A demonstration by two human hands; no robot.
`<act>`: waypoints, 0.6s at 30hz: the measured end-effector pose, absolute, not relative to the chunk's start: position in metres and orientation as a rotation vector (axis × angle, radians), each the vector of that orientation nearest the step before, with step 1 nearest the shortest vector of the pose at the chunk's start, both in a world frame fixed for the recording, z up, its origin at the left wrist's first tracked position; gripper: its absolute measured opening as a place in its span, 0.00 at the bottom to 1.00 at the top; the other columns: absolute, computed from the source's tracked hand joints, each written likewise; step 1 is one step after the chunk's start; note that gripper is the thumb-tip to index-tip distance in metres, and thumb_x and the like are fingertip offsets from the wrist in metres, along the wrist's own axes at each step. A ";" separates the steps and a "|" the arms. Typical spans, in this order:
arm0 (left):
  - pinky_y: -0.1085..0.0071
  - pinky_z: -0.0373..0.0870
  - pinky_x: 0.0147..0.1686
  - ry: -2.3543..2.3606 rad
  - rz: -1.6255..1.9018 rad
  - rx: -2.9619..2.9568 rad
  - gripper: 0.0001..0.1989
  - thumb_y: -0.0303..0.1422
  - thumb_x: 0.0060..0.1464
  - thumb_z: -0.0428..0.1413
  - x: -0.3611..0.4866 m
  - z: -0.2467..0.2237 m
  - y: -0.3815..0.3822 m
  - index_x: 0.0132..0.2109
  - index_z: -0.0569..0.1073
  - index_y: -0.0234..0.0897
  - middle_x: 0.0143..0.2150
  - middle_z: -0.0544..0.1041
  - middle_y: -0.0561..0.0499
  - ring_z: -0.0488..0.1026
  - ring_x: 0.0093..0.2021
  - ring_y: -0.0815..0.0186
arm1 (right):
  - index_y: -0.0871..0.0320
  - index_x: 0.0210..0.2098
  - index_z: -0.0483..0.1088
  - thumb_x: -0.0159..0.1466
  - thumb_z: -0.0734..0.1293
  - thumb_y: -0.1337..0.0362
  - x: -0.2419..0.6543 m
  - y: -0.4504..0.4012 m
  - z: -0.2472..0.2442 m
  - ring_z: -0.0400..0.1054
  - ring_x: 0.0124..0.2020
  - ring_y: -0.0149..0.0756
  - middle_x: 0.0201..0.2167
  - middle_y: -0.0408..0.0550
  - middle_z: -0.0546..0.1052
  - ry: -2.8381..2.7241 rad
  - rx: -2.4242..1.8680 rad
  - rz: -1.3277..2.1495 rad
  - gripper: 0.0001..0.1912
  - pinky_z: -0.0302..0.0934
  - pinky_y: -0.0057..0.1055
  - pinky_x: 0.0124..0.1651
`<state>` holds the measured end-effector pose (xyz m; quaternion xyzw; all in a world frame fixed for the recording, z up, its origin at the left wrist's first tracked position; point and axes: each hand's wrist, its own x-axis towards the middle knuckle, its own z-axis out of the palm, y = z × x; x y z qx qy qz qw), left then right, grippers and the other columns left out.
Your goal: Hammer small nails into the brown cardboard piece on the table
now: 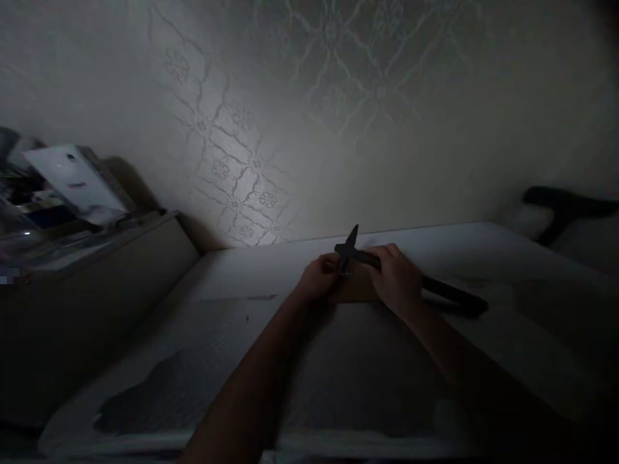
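Both forearms reach across the pale table point(507, 258) toward the patterned wall point(232, 161). The right hand point(397, 278) is closed around the dark handle of a hammer point(449, 295), whose head stands near the table's far edge. The left hand point(319, 277), fingers curled, touches a small brown block point(355, 290) beneath the hammer head; whether it grips the block cannot be told.

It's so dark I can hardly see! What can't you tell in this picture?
Head view:
- Dark tool: its middle is hidden under the right hand; its kind is unclear in the dimness.
- Brown piece between the hands: mostly covered by both hands.
- Left hand: fingers hidden behind it.
- Shelf clutter: blurred, cut by the left edge.
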<state>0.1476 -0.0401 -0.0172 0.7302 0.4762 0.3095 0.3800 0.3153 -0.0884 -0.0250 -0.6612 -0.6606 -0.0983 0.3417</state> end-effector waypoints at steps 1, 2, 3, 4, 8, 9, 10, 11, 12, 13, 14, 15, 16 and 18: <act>0.72 0.69 0.38 1.214 0.791 1.857 0.20 0.21 0.41 0.53 0.148 -0.018 -0.040 0.45 0.71 0.31 0.38 0.78 0.46 0.74 0.38 0.64 | 0.54 0.42 0.67 0.59 0.62 0.67 0.315 -0.088 -0.025 0.66 0.40 0.38 0.40 0.48 0.70 -1.718 -1.714 -0.259 0.11 0.57 0.33 0.39; 0.72 0.69 0.38 1.209 0.795 1.851 0.20 0.21 0.41 0.53 0.147 -0.018 -0.040 0.45 0.71 0.32 0.38 0.78 0.47 0.74 0.38 0.64 | 0.54 0.42 0.67 0.58 0.62 0.68 0.316 -0.088 -0.026 0.66 0.40 0.38 0.40 0.48 0.70 -1.723 -1.708 -0.261 0.11 0.57 0.33 0.38; 0.73 0.69 0.37 1.204 0.800 1.845 0.20 0.21 0.41 0.53 0.147 -0.019 -0.039 0.45 0.71 0.32 0.38 0.78 0.47 0.74 0.38 0.65 | 0.53 0.42 0.67 0.58 0.62 0.68 0.316 -0.087 -0.026 0.66 0.40 0.38 0.40 0.48 0.70 -1.731 -1.705 -0.262 0.11 0.57 0.33 0.38; 0.74 0.69 0.37 1.204 0.810 1.837 0.19 0.21 0.41 0.54 0.147 -0.019 -0.039 0.44 0.71 0.32 0.37 0.78 0.47 0.74 0.38 0.65 | 0.53 0.42 0.67 0.59 0.62 0.67 0.316 -0.087 -0.026 0.66 0.39 0.38 0.39 0.48 0.70 -1.737 -1.704 -0.264 0.11 0.57 0.33 0.38; 0.74 0.69 0.36 1.202 0.838 1.820 0.20 0.21 0.41 0.54 0.146 -0.021 -0.039 0.44 0.72 0.32 0.37 0.78 0.48 0.73 0.38 0.65 | 0.54 0.41 0.67 0.59 0.62 0.66 0.316 -0.087 -0.026 0.66 0.39 0.38 0.40 0.48 0.70 -1.721 -1.707 -0.279 0.10 0.57 0.33 0.38; 0.73 0.69 0.36 1.204 0.837 1.817 0.20 0.21 0.41 0.53 0.146 -0.021 -0.039 0.45 0.72 0.32 0.37 0.78 0.48 0.73 0.37 0.65 | 0.54 0.41 0.67 0.59 0.62 0.66 0.316 -0.088 -0.026 0.66 0.40 0.38 0.40 0.48 0.70 -1.719 -1.707 -0.277 0.10 0.57 0.33 0.38; 0.73 0.69 0.36 1.199 0.832 1.816 0.20 0.21 0.41 0.53 0.146 -0.021 -0.039 0.45 0.72 0.32 0.37 0.78 0.48 0.73 0.37 0.65 | 0.54 0.42 0.67 0.59 0.62 0.66 0.316 -0.088 -0.025 0.66 0.40 0.38 0.40 0.48 0.70 -1.722 -1.708 -0.271 0.10 0.57 0.33 0.38; 0.73 0.69 0.37 1.190 0.827 1.814 0.20 0.21 0.41 0.53 0.146 -0.021 -0.040 0.44 0.72 0.32 0.37 0.78 0.48 0.73 0.37 0.65 | 0.54 0.42 0.67 0.59 0.61 0.66 0.316 -0.088 -0.025 0.66 0.40 0.38 0.40 0.48 0.70 -1.729 -1.709 -0.263 0.10 0.57 0.33 0.38; 0.73 0.69 0.37 1.180 0.822 1.813 0.19 0.21 0.41 0.53 0.146 -0.020 -0.040 0.44 0.72 0.32 0.36 0.78 0.48 0.73 0.37 0.65 | 0.54 0.42 0.67 0.59 0.61 0.66 0.316 -0.088 -0.025 0.66 0.40 0.38 0.40 0.48 0.71 -1.737 -1.710 -0.256 0.10 0.57 0.33 0.38; 0.73 0.69 0.38 1.172 0.819 1.812 0.18 0.21 0.41 0.53 0.146 -0.020 -0.040 0.43 0.72 0.32 0.36 0.78 0.47 0.74 0.37 0.65 | 0.54 0.42 0.67 0.59 0.61 0.67 0.316 -0.088 -0.025 0.66 0.40 0.38 0.40 0.48 0.71 -1.741 -1.713 -0.255 0.10 0.57 0.33 0.38; 0.73 0.69 0.38 1.170 0.822 1.810 0.17 0.21 0.41 0.53 0.146 -0.020 -0.040 0.42 0.72 0.31 0.36 0.78 0.47 0.74 0.37 0.65 | 0.54 0.42 0.67 0.60 0.61 0.67 0.316 -0.088 -0.025 0.66 0.40 0.38 0.40 0.48 0.71 -1.738 -1.716 -0.258 0.10 0.57 0.33 0.39; 0.73 0.69 0.38 1.173 0.828 1.808 0.17 0.21 0.41 0.53 0.146 -0.020 -0.040 0.42 0.72 0.32 0.36 0.78 0.47 0.74 0.38 0.64 | 0.54 0.42 0.67 0.60 0.61 0.67 0.316 -0.088 -0.025 0.66 0.41 0.38 0.40 0.48 0.71 -1.732 -1.716 -0.264 0.11 0.57 0.33 0.39; 0.73 0.69 0.38 1.181 0.834 1.806 0.17 0.21 0.41 0.53 0.146 -0.020 -0.040 0.42 0.72 0.32 0.37 0.78 0.47 0.74 0.38 0.64 | 0.54 0.42 0.67 0.60 0.61 0.67 0.316 -0.088 -0.025 0.66 0.41 0.39 0.41 0.48 0.70 -1.726 -1.713 -0.270 0.11 0.57 0.33 0.39; 0.72 0.69 0.38 1.192 0.836 1.811 0.17 0.21 0.41 0.53 0.146 -0.020 -0.040 0.42 0.72 0.32 0.37 0.78 0.48 0.73 0.37 0.65 | 0.54 0.42 0.67 0.59 0.61 0.66 0.316 -0.088 -0.026 0.66 0.41 0.39 0.41 0.48 0.70 -1.723 -1.714 -0.276 0.11 0.57 0.33 0.38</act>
